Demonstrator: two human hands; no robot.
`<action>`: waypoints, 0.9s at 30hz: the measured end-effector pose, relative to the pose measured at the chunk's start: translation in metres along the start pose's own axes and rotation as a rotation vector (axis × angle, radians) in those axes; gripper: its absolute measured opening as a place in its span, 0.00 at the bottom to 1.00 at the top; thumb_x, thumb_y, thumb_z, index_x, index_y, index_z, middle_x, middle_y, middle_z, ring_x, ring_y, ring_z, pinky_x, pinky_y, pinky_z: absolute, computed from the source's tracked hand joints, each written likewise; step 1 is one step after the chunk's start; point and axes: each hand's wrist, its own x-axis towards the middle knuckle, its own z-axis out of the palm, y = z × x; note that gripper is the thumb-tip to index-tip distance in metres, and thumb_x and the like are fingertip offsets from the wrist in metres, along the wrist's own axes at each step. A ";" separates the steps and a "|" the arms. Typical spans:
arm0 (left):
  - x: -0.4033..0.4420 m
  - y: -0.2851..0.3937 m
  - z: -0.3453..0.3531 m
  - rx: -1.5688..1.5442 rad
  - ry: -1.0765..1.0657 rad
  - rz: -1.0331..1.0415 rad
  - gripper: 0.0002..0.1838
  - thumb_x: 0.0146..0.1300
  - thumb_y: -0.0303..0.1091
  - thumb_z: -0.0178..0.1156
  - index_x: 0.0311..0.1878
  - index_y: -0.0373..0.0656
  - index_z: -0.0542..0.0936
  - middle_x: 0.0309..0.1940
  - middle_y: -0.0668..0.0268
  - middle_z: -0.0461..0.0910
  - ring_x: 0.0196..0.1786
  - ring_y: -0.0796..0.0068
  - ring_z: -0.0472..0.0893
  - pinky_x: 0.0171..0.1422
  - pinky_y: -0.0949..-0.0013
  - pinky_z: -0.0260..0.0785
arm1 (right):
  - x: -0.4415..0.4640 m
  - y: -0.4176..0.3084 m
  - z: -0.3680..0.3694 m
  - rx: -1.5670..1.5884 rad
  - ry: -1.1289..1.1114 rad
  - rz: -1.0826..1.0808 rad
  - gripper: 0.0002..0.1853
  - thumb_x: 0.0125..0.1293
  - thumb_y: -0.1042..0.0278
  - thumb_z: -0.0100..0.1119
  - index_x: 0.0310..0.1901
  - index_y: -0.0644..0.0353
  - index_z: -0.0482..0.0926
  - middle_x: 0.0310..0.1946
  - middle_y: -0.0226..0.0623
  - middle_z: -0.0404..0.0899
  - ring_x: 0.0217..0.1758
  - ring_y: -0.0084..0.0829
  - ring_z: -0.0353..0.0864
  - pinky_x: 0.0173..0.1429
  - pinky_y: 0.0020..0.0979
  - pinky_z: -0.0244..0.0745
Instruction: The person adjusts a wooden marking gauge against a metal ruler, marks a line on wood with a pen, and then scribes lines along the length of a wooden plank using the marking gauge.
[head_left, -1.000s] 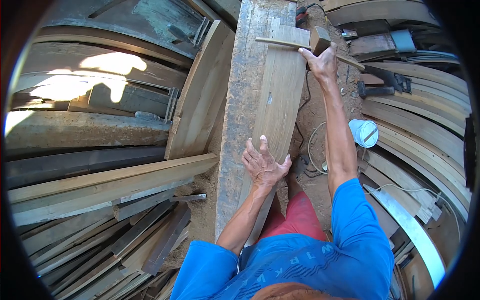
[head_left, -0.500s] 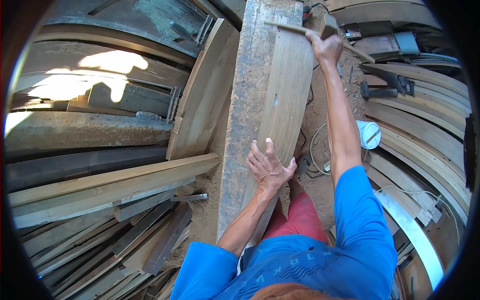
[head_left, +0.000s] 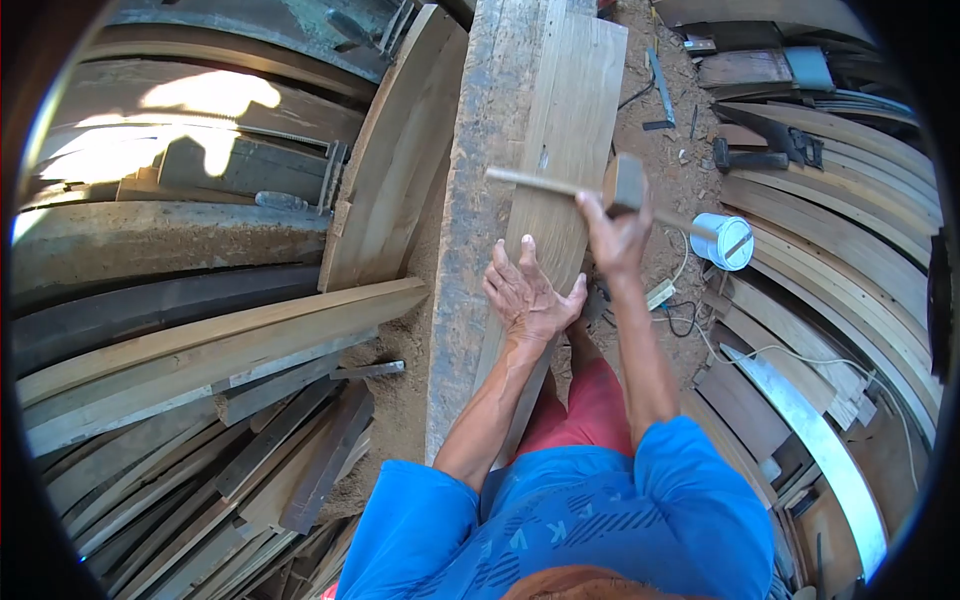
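A long wooden board (head_left: 580, 90) lies along the worn workbench (head_left: 478, 190). My left hand (head_left: 527, 292) rests flat on the board's near part, with its fingers spread and its thumb at the right edge. My right hand (head_left: 615, 232), slightly blurred, grips a wooden marking gauge (head_left: 624, 182) beside the board's right edge. The gauge's block sits at that edge, and its thin bar reaches left across the board's face. Whether the bar's tip touches the wood, I cannot tell.
Curved planks (head_left: 385, 170) and stacked timber (head_left: 220, 330) crowd the left. To the right are a white bucket (head_left: 722, 242), a hammer (head_left: 750, 157), a handsaw (head_left: 790, 140), a try square (head_left: 660, 90) and more planks (head_left: 840, 250). A power cord (head_left: 685, 262) lies on the dusty floor.
My right hand has drawn the marking gauge toward me along the board, from near its far end to about its middle. My left hand stays on the board; the view has shifted slightly.
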 end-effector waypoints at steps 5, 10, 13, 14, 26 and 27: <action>-0.001 -0.003 -0.002 -0.033 0.018 0.025 0.56 0.49 0.56 0.75 0.75 0.41 0.56 0.69 0.36 0.58 0.65 0.35 0.64 0.71 0.36 0.56 | -0.013 0.015 0.007 0.018 0.073 -0.064 0.36 0.56 0.69 0.81 0.65 0.69 0.76 0.49 0.48 0.84 0.51 0.41 0.86 0.57 0.43 0.81; -0.006 -0.010 0.003 -0.044 0.031 0.039 0.52 0.53 0.54 0.74 0.76 0.41 0.59 0.68 0.36 0.59 0.65 0.36 0.64 0.71 0.36 0.56 | 0.056 0.003 0.014 -0.154 0.077 -0.163 0.32 0.55 0.68 0.81 0.62 0.65 0.79 0.44 0.47 0.88 0.46 0.41 0.88 0.54 0.42 0.81; -0.021 -0.030 -0.012 -0.048 0.001 0.092 0.53 0.53 0.54 0.75 0.78 0.46 0.60 0.68 0.37 0.58 0.65 0.37 0.64 0.71 0.36 0.56 | 0.038 0.001 0.003 -0.169 0.043 -0.223 0.31 0.55 0.68 0.80 0.61 0.65 0.79 0.45 0.48 0.88 0.48 0.40 0.88 0.56 0.41 0.81; -0.035 -0.035 -0.021 -0.045 -0.022 0.074 0.54 0.53 0.54 0.76 0.79 0.48 0.59 0.69 0.36 0.58 0.65 0.36 0.64 0.71 0.36 0.56 | 0.027 0.001 -0.001 -0.162 0.025 -0.238 0.31 0.55 0.68 0.79 0.60 0.65 0.79 0.45 0.48 0.89 0.48 0.40 0.88 0.57 0.41 0.81; -0.166 -0.062 -0.027 0.039 -0.028 -0.001 0.64 0.43 0.55 0.80 0.82 0.55 0.54 0.69 0.31 0.55 0.62 0.32 0.64 0.66 0.33 0.57 | -0.142 0.032 -0.010 -0.161 0.058 -0.191 0.37 0.59 0.68 0.78 0.68 0.71 0.73 0.57 0.56 0.81 0.62 0.57 0.80 0.68 0.48 0.74; -0.164 -0.061 -0.027 0.043 -0.025 0.005 0.64 0.43 0.55 0.80 0.82 0.55 0.54 0.69 0.31 0.55 0.62 0.32 0.64 0.66 0.33 0.58 | -0.130 0.025 -0.008 -0.120 0.064 -0.159 0.36 0.59 0.68 0.78 0.67 0.71 0.74 0.58 0.56 0.81 0.62 0.57 0.81 0.68 0.48 0.74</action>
